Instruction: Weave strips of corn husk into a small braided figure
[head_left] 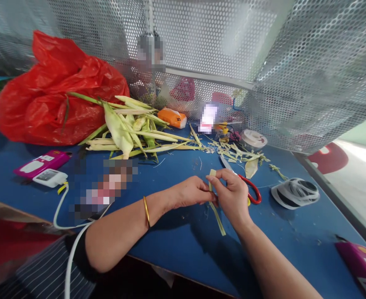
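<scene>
Strip: A narrow, flat, pale-green strip of plant husk [217, 218] was between the two hands, above the front part of the smooth blue tabletop [301, 241]; its lower end trailed down toward the person.
Right hand: The bare right hand [232, 191] pinched the strip near its upper end, thumb against the curled fingers.
Left hand: The bare left hand [190, 193], a thin gold-coloured bangle [146, 211] on its wrist, gripped the strip lower down; its fingertips were partly hidden, so their exact placing could not be told.
Scissors: A pair of metal scissors with red handles [257, 197] lay just beyond the right hand, partly covered by it.
Spool: A dark and white spool wound with pale thread [295, 193] lay to the right of the scissors.
Husks: A loose heap of long, pale-green and yellowish husks [119, 128] lay beyond the left hand, in front of a large, crumpled, red plastic bag [61, 91].
Scraps: Small, pale-green husk scraps [248, 155] were scattered beyond the scissors, near a round white roll [254, 139].
Tissues: A soft orange packet [172, 117] sat behind the heap, near the grey perforated screen [207, 33].
</scene>
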Demonstrator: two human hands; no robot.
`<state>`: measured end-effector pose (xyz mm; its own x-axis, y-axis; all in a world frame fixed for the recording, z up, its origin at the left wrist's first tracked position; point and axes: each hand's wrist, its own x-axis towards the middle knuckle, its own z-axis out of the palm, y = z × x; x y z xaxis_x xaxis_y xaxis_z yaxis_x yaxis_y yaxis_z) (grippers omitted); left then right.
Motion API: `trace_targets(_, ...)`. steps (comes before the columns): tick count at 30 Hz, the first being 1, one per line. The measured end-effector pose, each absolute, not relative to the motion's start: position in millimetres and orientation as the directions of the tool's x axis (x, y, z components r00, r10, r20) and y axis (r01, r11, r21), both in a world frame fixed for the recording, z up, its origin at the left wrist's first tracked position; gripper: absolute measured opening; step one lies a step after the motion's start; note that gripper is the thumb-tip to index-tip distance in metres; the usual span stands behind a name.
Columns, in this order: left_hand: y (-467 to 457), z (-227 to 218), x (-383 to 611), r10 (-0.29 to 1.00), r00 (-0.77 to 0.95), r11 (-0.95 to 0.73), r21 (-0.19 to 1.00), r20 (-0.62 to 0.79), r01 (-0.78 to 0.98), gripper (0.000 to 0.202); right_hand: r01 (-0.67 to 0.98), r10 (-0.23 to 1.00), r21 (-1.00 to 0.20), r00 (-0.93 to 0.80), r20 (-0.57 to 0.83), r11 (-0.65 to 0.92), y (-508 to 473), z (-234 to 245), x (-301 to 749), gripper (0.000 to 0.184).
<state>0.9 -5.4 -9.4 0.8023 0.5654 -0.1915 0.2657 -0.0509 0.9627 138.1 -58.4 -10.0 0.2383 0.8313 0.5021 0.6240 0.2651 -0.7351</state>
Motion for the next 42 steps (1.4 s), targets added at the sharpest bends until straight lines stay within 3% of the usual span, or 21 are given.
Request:
trace_targets(8, -7.7, -8.7, 1.7, 0.556, 0.802, 0.072, 0.973, -0.221, 0.218, 0.037, 0.636, 0.817, -0.714, 0.221, 0.532, 0.292, -57.7, -11.6, 139.8, 0.027)
trace_targets(14, -5.5, -6.1, 1.1, 0.598, 0.758, 0.261, 0.958, -0.260, 0.122, 0.043, 0.572, 0.836, -0.802, 0.347, 0.425, 0.171, -48.5, -13.7, 158.8, 0.024)
trace_targets(16, -3.2, -4.7, 1.3, 0.642, 0.711, 0.326, 0.942, -0.287, 0.086, 0.049, 0.446, 0.806, -0.888, 0.480, 0.347, 0.117, -44.6, -14.9, 164.0, 0.033)
trace_targets(18, -0.9, -3.8, 1.6, 0.679, 0.674, 0.364, 0.931, -0.292, 0.037, 0.050, 0.215, 0.813, -0.975, 0.555, 0.174, 0.062, -42.0, -15.4, 165.5, 0.041)
trace_targets(21, 0.1, -2.3, 1.3, 0.716, 0.636, 0.360, 0.933, -0.289, 0.018, 0.049, -0.144, 0.907, -0.985, 0.395, -0.144, -0.093, -42.1, -14.1, 162.1, 0.043)
trace_targets(25, -3.4, 1.1, 0.5, 0.706, 0.630, 0.335, 0.936, -0.324, 0.106, 0.047, -0.343, 0.925, -0.897, 0.156, -0.346, -0.278, -45.3, -11.9, 155.9, 0.040)
trace_targets(36, -4.9, -0.7, 2.0, 0.741, 0.600, 0.306, 0.947, -0.303, 0.100, 0.033, -0.448, 0.891, -0.845, 0.196, -0.410, -0.291, -43.9, -14.6, 154.0, 0.035)
trace_targets(42, -1.7, -6.8, 2.2, 0.747, 0.605, 0.273, 0.957, -0.275, 0.098, 0.036, -0.292, 0.951, -0.934, 0.163, -0.263, -0.208, -46.8, -14.2, 150.0, 0.037)
